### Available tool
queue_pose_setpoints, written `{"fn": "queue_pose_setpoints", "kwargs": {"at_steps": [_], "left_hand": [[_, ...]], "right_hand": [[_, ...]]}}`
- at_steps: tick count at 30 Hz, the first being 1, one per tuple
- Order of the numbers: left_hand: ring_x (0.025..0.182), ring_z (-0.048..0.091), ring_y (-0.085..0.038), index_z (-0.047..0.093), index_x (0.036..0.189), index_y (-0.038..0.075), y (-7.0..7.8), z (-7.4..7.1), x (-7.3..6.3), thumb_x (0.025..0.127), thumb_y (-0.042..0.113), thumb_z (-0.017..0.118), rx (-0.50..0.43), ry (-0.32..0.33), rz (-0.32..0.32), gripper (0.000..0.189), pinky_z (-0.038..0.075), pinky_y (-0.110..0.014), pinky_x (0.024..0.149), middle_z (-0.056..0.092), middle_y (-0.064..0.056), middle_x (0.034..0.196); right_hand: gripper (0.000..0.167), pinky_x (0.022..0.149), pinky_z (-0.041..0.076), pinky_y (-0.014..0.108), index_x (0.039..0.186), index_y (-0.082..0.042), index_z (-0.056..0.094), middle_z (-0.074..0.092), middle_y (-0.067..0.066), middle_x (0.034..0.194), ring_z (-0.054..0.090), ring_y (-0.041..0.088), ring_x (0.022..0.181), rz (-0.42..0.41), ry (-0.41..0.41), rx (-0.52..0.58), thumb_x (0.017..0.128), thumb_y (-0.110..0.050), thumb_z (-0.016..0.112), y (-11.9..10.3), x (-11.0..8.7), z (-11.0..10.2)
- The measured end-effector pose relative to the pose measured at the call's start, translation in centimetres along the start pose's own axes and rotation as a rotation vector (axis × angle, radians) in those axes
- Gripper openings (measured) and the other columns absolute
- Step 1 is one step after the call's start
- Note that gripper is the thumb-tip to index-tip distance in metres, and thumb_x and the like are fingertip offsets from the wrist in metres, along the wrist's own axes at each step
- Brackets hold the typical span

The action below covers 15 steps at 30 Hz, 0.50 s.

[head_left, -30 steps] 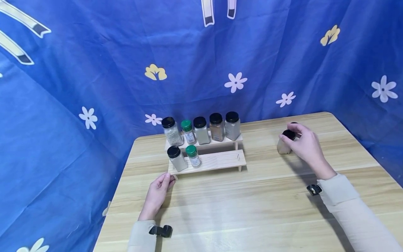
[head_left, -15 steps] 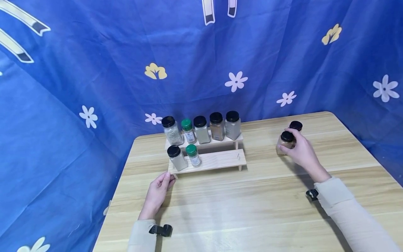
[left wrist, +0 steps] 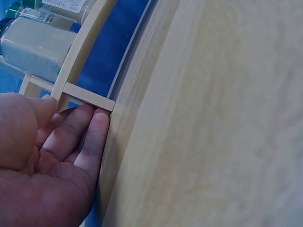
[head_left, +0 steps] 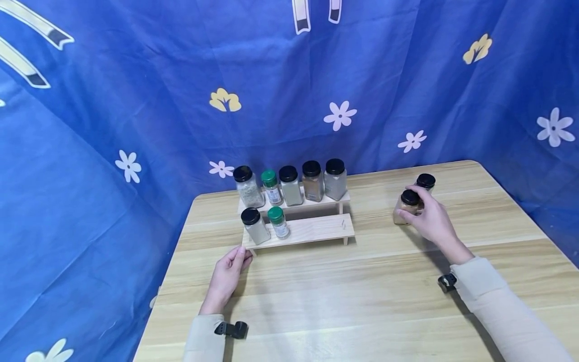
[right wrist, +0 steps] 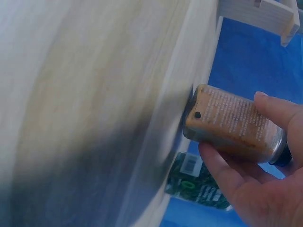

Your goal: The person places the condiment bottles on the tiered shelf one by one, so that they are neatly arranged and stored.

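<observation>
My right hand (head_left: 431, 218) grips a black-lidded spice jar (head_left: 400, 213), thumb on one side and fingers on the other. In the right wrist view this jar (right wrist: 232, 118) has an orange-brown printed side and is tilted, its base close to the tabletop. Just behind it stands another black-lidded jar (head_left: 425, 181), with a green label (right wrist: 191, 179) in the right wrist view. My left hand (head_left: 228, 274) pinches the front left corner of a two-tier wooden spice rack (head_left: 316, 229). Its thumb lies at the shelf end and its fingertips (left wrist: 97, 123) touch the leg.
On the lower shelf, a black-lidded jar (head_left: 256, 231) and a green-capped jar (head_left: 279, 227) stand at the left. Several jars line the upper shelf, including a brown one (head_left: 313, 187). Blue patterned cloth (head_left: 271, 75) hangs behind the wooden table (head_left: 339, 301).
My right hand has closed lower around the spice jar, and the jar has shifted slightly left, showing more of the jar behind. The left hand stays at the rack's corner.
</observation>
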State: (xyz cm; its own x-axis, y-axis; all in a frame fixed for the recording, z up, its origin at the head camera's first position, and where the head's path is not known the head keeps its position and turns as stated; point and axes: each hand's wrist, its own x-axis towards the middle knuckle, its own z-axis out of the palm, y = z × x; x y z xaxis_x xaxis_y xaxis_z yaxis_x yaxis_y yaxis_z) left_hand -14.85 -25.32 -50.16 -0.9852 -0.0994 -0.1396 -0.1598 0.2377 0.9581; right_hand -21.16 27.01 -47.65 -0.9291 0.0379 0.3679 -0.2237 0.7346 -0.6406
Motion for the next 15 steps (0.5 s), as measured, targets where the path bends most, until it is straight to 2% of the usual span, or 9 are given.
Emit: {"fn": "queue_pose_setpoints", "kwargs": {"at_steps": [3,7,15], "left_hand": [[0.139,0.059,-0.038,0.051,0.15,-0.005,0.1,0.0,0.0,0.115,0.032,0.042,0.005,-0.004,-0.001,0.051,0.056,-0.028,0.113,0.058,-0.031,0.147],[0.139,0.06,-0.039,0.051,0.15,-0.005,0.2,0.0,-0.1,0.115,0.031,0.042,0.005,-0.003,0.004,0.05,0.055,-0.028,0.113,0.059,-0.031,0.146],[0.139,0.06,-0.038,0.052,0.149,-0.005,0.1,0.0,-0.1,0.115,0.03,0.042,0.01,0.002,0.009,0.05,0.056,-0.028,0.114,0.059,-0.031,0.146]], "right_hand": [[0.067,0.081,0.061,0.052,0.146,-0.009,0.054,0.07,0.029,0.126,0.072,0.045,0.1,-0.024,-0.014,0.029,0.088,-0.017,0.087,-0.9,-0.1,0.0],[0.067,0.091,0.063,0.064,0.145,-0.006,0.055,0.067,0.029,0.133,0.071,0.051,0.112,-0.068,-0.037,0.08,0.087,-0.013,0.087,-2.6,-0.1,0.1],[0.07,0.088,0.067,0.058,0.146,-0.006,0.056,0.07,0.024,0.132,0.074,0.044,0.108,-0.181,-0.055,0.095,0.084,-0.012,0.089,-6.4,-0.3,0.5]]}}
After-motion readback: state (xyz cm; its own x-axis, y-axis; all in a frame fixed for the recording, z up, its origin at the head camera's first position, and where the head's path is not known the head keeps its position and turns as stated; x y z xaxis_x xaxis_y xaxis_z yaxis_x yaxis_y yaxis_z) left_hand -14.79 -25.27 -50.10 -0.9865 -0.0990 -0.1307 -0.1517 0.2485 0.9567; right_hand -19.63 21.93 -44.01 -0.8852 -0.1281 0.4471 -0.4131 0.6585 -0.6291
